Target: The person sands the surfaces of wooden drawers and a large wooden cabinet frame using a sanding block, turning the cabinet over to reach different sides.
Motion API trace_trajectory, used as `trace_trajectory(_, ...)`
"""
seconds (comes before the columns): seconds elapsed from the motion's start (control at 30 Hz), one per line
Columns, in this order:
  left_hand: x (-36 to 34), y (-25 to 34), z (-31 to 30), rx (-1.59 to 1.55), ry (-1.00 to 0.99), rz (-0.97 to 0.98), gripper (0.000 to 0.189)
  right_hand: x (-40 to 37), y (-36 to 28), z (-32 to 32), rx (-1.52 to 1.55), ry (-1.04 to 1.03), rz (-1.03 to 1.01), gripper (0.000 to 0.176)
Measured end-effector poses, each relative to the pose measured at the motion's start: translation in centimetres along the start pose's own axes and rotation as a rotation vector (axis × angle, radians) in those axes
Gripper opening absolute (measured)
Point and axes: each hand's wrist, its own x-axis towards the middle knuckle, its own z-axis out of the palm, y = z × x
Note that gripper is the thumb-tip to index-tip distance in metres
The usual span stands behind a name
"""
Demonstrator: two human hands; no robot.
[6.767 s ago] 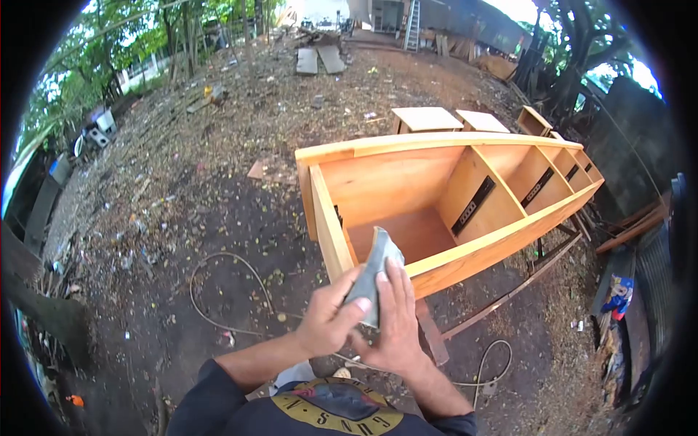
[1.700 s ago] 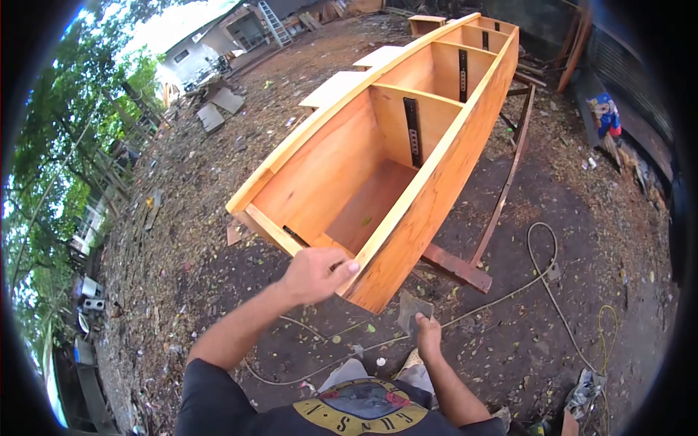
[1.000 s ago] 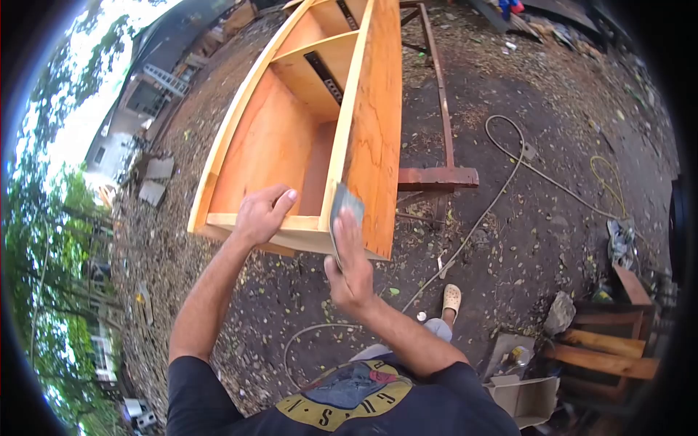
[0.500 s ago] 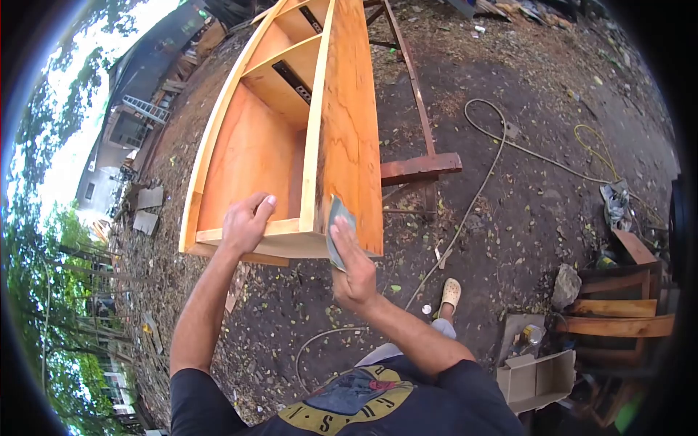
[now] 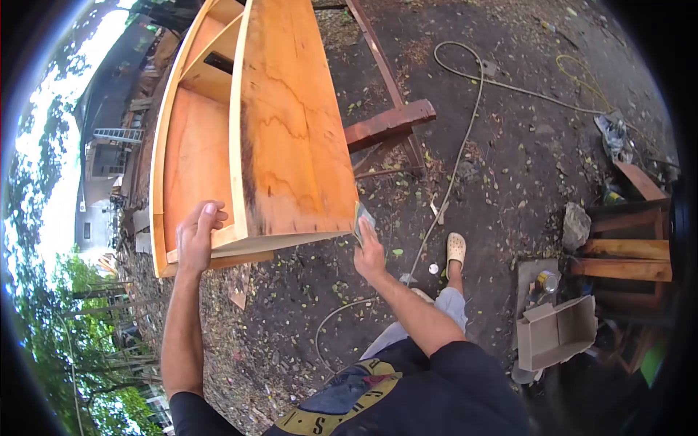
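A wooden cabinet [image 5: 294,138] with open compartments lies at an angle before me, its broad orange-brown side panel facing up and right. Dark stains run along that panel's left edge. My left hand [image 5: 195,240] is closed over the front rim at the cabinet's near left corner, thumb on top. At the near right corner my right hand [image 5: 370,254] holds a grey-green piece of sandpaper [image 5: 364,218] against the panel's edge. The fingers lie along the sheet's back and partly cover it.
A reddish-brown wooden trestle [image 5: 392,123] stands under and beside the cabinet. A hose [image 5: 465,156] snakes over the leaf-strewn dirt. To the right are a cardboard box [image 5: 556,334], a can [image 5: 546,281], a stone [image 5: 576,226] and wooden boards [image 5: 625,269].
My right hand has slid the sandpaper rightward, from the side panel's left part to its right corner. The view has turned, showing more of the panel. My left hand keeps its hold.
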Motion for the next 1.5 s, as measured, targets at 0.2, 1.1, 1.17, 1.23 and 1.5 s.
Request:
trace_trajectory(0.2, 0.1, 0.0, 0.0, 0.013, 0.004, 0.016, 0.051, 2.6, -18.4, -1.0, 0.257, 0.054, -0.339, 0.070)
trace_trajectory(1.1, 0.0, 0.4, -0.1, 0.011, -0.011, 0.022, 0.047, 1.7, -11.2, -2.2, 0.190, 0.022, -0.259, 0.067)
trace_trajectory(1.17, 0.0, -0.1, 0.0, -0.027, -0.001, 0.005, 0.045, 1.4, -10.1, -2.5, 0.172, -0.015, -0.144, 0.064)
trace_trajectory(1.23, 0.1, -0.2, -0.1, -0.027, -0.005, 0.010, 0.044, 0.5, -4.1, -1.0, 0.089, -0.042, 0.046, 0.065)
trace_trajectory(1.5, -0.1, -0.7, -0.1, -0.005, 0.005, 0.009, 0.040, 4.5, -21.4, -3.8, 0.393, -0.186, -0.410, 0.066)
